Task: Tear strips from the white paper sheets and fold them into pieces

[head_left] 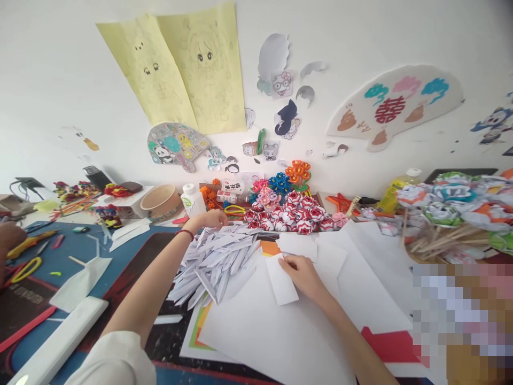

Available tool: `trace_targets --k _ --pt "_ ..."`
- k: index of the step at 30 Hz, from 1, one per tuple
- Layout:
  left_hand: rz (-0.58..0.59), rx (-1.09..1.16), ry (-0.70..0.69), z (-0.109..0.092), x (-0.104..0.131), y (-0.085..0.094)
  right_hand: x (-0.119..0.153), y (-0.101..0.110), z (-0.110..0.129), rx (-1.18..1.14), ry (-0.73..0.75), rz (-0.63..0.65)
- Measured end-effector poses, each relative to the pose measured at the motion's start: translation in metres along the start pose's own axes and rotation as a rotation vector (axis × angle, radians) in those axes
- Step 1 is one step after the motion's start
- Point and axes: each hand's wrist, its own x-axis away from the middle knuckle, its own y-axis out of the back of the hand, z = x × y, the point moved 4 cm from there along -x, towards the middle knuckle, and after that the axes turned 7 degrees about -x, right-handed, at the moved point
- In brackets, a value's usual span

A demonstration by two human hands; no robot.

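"Because the right hand [302, 271] pinches the small white rectangular paper slip [282, 283] only near its upper right corner, what could go wrong?"

"It might crease there if the fingers press too hard, or drop and be hard to spot on the large white paper sheets [272, 331] below, the colours being alike."

"And the left hand [214, 218]?"

"It lies beyond the heaped pile of narrow folded white paper strips [220, 256], near the white plastic bottle with green markings [191, 202]. Its fingers curl, but whether they pinch anything cannot be told. A sweep of that forearm could scatter the strips, which seem loosely stacked."

"How does the slip look?"

"Plain, flat and straight-edged, longer than wide, lying aslant over the sheets, just right of the pile. Whether it is one layer or several cannot be told."
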Motion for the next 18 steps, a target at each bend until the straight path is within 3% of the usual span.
trace_targets --k 7,13,18 --pt "0.092 -0.005 -0.073 0.000 0.036 0.001 0.000 -0.003 -0.004 0.014 0.024 -0.007" --pt "0.144 -0.011 -0.055 0.000 0.066 0.000 0.001 -0.004 -0.005 0.016 0.039 -0.003" --pt "0.092 -0.080 0.036 0.011 0.065 0.011 0.001 -0.005 -0.005 0.026 0.041 -0.001"
